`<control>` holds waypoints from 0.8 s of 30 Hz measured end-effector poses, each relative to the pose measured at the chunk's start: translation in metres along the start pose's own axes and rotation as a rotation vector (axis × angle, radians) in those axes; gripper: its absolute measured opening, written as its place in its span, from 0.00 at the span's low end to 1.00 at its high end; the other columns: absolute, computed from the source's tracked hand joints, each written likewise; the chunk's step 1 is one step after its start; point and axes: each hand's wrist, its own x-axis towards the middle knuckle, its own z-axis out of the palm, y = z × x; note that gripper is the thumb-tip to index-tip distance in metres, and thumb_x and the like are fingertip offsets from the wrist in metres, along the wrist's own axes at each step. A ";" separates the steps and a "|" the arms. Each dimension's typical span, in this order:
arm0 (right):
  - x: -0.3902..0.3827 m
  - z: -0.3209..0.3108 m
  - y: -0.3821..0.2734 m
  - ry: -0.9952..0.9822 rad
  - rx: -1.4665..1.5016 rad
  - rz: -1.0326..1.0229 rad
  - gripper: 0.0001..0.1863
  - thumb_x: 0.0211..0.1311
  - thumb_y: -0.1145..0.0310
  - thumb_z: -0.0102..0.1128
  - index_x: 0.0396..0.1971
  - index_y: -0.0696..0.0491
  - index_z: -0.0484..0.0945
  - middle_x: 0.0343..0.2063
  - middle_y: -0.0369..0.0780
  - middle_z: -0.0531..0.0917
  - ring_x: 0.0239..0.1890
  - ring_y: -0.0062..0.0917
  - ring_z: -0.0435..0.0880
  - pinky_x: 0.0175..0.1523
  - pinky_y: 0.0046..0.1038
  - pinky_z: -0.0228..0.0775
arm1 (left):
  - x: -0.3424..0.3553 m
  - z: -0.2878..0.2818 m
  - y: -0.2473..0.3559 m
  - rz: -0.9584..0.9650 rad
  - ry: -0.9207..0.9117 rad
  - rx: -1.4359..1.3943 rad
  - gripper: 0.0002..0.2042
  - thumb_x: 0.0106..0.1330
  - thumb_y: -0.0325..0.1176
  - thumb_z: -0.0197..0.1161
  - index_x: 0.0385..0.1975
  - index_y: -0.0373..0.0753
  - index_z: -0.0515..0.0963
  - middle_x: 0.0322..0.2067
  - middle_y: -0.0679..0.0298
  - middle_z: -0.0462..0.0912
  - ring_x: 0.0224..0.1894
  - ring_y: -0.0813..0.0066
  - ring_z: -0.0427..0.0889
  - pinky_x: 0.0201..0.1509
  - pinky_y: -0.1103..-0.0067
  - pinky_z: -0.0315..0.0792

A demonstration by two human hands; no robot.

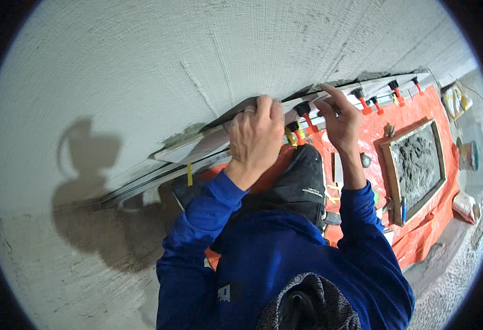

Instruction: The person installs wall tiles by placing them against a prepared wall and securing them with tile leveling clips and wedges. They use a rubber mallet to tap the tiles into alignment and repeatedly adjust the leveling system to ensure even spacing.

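A row of white tiles (214, 142) stands low along a rough, plastered wall, with grey mortar (183, 133) behind the top edge. My left hand (258, 140) is closed over the top edge of a tile, its fingers curled down behind it. Farther right, my right hand (341, 118) has its index finger stretched toward the tiles' top edge and its thumb apart, with nothing visible in it. Between the hands, a black-and-red tile levelling clip (303, 110) sticks out from the row. A yellow strip (189, 175) hangs below the left tile.
More levelling clips (398, 91) line the tiles to the right. An orange plastic sheet (362, 144) covers the floor. On it lies a wood-framed tray (393, 181) of wet grey mortar. A bucket (468, 155) and bags (465, 207) stand beyond. My knee (305, 165) is close to the tiles.
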 end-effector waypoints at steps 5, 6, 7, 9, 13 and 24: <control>-0.027 -0.015 -0.007 0.142 -0.016 -0.097 0.11 0.58 0.80 0.66 0.42 0.58 0.83 0.24 0.38 0.84 0.27 0.17 0.82 0.34 0.22 0.73 | -0.057 -0.040 -0.006 -0.070 0.251 -0.323 0.10 0.56 0.26 0.71 0.38 0.36 0.83 0.42 0.56 0.83 0.32 0.61 0.85 0.34 0.74 0.77; -0.036 -0.019 -0.009 0.146 -0.047 -0.099 0.10 0.57 0.80 0.66 0.40 0.58 0.83 0.25 0.38 0.84 0.27 0.18 0.82 0.34 0.21 0.73 | -0.073 -0.049 -0.013 -0.160 0.288 -0.307 0.08 0.56 0.25 0.71 0.36 0.35 0.84 0.40 0.55 0.84 0.34 0.62 0.85 0.35 0.75 0.77; -0.045 -0.021 -0.012 0.146 -0.062 -0.096 0.09 0.57 0.80 0.66 0.39 0.58 0.83 0.25 0.38 0.84 0.27 0.18 0.82 0.35 0.21 0.74 | -0.090 -0.059 -0.021 -0.305 0.288 -0.312 0.06 0.56 0.25 0.71 0.34 0.34 0.84 0.38 0.55 0.84 0.36 0.62 0.85 0.36 0.75 0.78; -0.066 -0.017 -0.018 0.103 -0.043 -0.069 0.08 0.56 0.81 0.66 0.36 0.59 0.83 0.26 0.39 0.85 0.28 0.18 0.83 0.36 0.22 0.74 | -0.120 -0.077 -0.048 -0.491 0.335 -0.148 0.07 0.56 0.24 0.72 0.34 0.32 0.84 0.34 0.55 0.84 0.33 0.65 0.84 0.38 0.75 0.78; -0.094 0.011 -0.030 -0.033 0.001 -0.080 0.07 0.54 0.80 0.68 0.33 0.58 0.83 0.27 0.41 0.84 0.29 0.26 0.84 0.36 0.25 0.74 | -0.163 -0.095 -0.095 -0.931 0.214 0.003 0.08 0.58 0.26 0.71 0.34 0.29 0.83 0.31 0.55 0.84 0.33 0.71 0.84 0.33 0.78 0.75; -0.115 0.069 -0.041 -0.264 0.082 -0.098 0.06 0.55 0.74 0.70 0.32 0.56 0.83 0.26 0.43 0.82 0.26 0.33 0.83 0.31 0.29 0.73 | -0.165 -0.059 -0.126 -0.950 0.008 -0.198 0.16 0.61 0.40 0.70 0.34 0.28 0.83 0.29 0.46 0.84 0.31 0.54 0.83 0.38 0.68 0.73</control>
